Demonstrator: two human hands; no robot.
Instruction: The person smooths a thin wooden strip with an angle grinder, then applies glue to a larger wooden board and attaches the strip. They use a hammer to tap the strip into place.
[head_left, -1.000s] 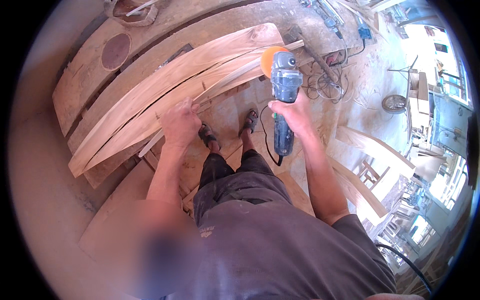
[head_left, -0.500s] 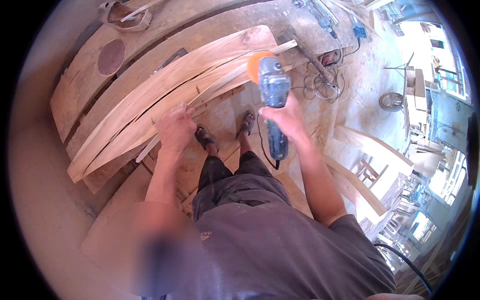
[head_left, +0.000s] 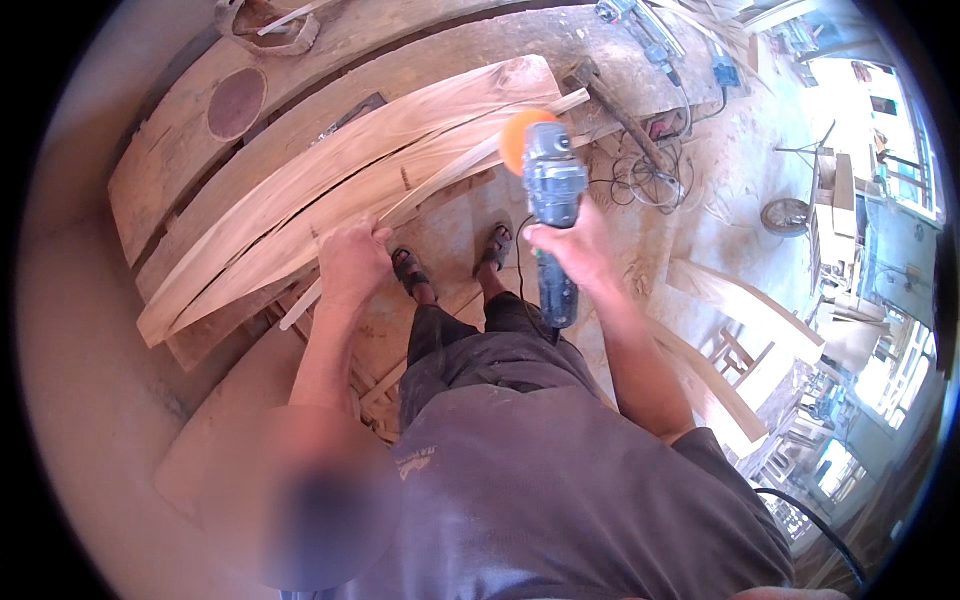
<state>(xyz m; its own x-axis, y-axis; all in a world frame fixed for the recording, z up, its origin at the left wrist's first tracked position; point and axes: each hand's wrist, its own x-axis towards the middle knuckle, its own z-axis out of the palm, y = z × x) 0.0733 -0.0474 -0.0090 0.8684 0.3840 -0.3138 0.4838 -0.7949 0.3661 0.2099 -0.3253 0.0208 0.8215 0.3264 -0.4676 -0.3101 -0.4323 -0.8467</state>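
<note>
In my right hand (head_left: 580, 245) I grip the body of a dark grey angle grinder (head_left: 556, 180), its spinning-looking orange disc (head_left: 517, 142) at the far end. The disc is beside the far part of a thin, pale wooden strip (head_left: 455, 168); whether they touch I cannot tell. My left hand (head_left: 354, 262) is closed around the strip's nearer part, over the edge of the bench. Two curved, pale boards (head_left: 300, 178) lie side by side beyond the strip, with a dark gap between them.
A rough plank bench (head_left: 400, 75) carries a hammer (head_left: 625, 115), a dusty basket-like container (head_left: 268, 28) and blue power tools (head_left: 640, 30). A coiled cable (head_left: 650, 180) lies on the floor to the right. Curved wooden pieces (head_left: 745, 300) stand at the right, near a small wheel (head_left: 785, 212).
The angle grinder has shifted slightly right and down in the picture. My left hand stays closed on the strip, and the whole view has tilted a little.
</note>
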